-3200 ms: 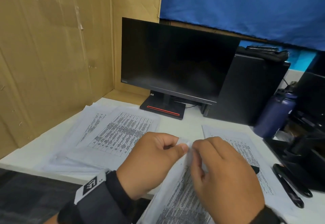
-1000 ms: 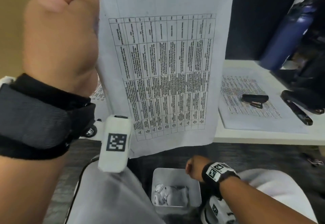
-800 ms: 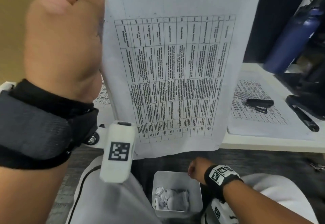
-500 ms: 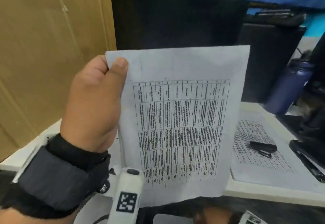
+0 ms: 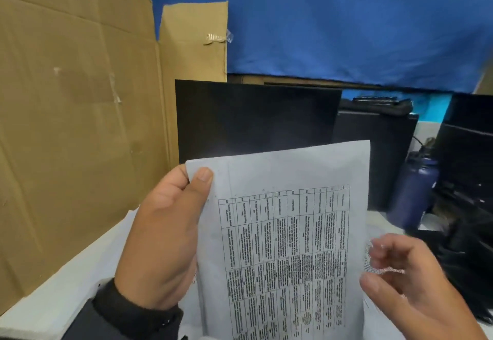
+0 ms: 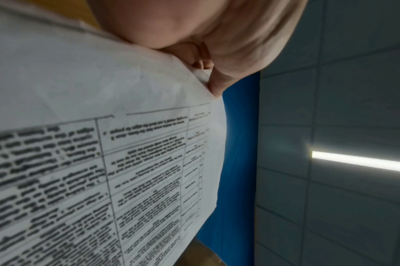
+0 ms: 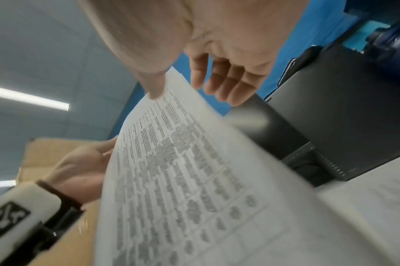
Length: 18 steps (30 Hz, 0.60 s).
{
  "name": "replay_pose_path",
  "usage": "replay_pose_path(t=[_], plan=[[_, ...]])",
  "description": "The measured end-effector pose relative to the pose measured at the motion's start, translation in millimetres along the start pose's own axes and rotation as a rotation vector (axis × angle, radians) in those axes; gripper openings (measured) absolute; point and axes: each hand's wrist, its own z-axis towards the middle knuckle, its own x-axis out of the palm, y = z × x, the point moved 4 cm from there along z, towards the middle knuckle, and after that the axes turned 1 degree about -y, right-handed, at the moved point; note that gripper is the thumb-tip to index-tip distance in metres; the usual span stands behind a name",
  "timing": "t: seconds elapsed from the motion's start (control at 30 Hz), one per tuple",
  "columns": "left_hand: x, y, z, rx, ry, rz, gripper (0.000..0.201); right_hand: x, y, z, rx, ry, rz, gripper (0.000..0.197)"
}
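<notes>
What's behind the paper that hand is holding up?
The black monitor stands behind the paper; only its upper part shows. The paper covers its lower part, so that stays hidden.

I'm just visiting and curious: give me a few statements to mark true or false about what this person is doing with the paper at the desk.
1. The left hand pinches the printed sheet at its top left corner. True.
2. The monitor behind the sheet shows a bright picture. False: its screen is dark.
3. The right hand grips the blue bottle. False: it is at the sheet's right edge, away from the bottle.
4. The sheet bears a printed table. True.
</notes>
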Motion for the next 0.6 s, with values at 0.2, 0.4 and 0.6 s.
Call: replay_pose_path(t=[0.2,0.4,0.6], plan=[[33.5,-6.5,15.6,0.052,0.028,0.087,0.029,-21.1,9.1,26.2,-0.008,-0.06,0.25,0.078],[44.1,6.4,31.3,-0.007,0.041,0.16,0.045,-31.4,-5.3,45.1,0.093,-0.155,0.135,0.017],[13.9,92.4,14.8,-0.32,0.084,0.295,0.067,-26.6,-36.2,50.0,0.152,-0.225,0.16,0.016]])
